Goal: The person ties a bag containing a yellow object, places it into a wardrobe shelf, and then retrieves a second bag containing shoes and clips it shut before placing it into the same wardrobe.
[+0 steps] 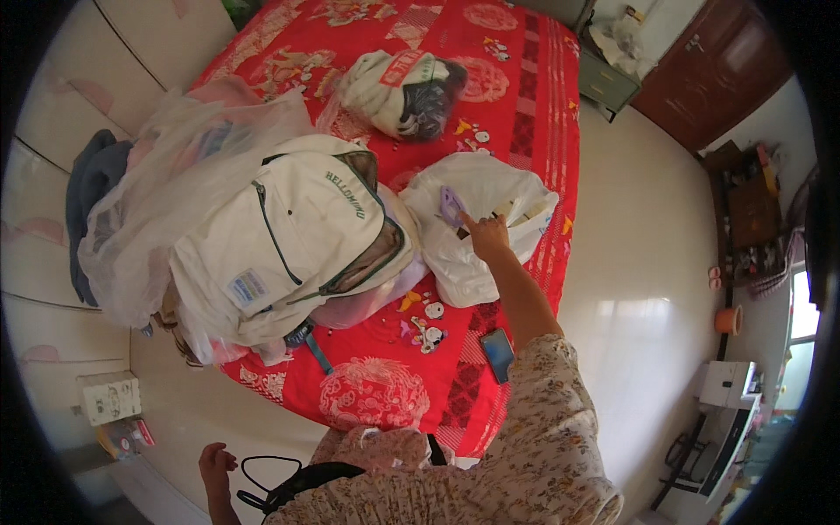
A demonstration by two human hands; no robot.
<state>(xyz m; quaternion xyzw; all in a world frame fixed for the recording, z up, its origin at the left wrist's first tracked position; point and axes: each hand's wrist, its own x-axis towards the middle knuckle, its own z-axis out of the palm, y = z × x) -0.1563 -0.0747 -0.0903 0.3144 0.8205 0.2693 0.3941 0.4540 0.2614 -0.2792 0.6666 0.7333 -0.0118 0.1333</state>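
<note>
Red bedspread [459,328], slip risk

On the white plastic bag [459,276], a purple item [451,206] is met by the right hand [487,234]; whether it is gripped cannot be told. The left hand [216,464] is left empty. If barely pinched, the item could be lost among folds.

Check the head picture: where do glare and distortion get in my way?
Head view: glare whitens patches of the pale floor, right of the bed; the window at far right looks very bright; wardrobe edges bow near the black rim; the right hand is clear of glare.
</note>
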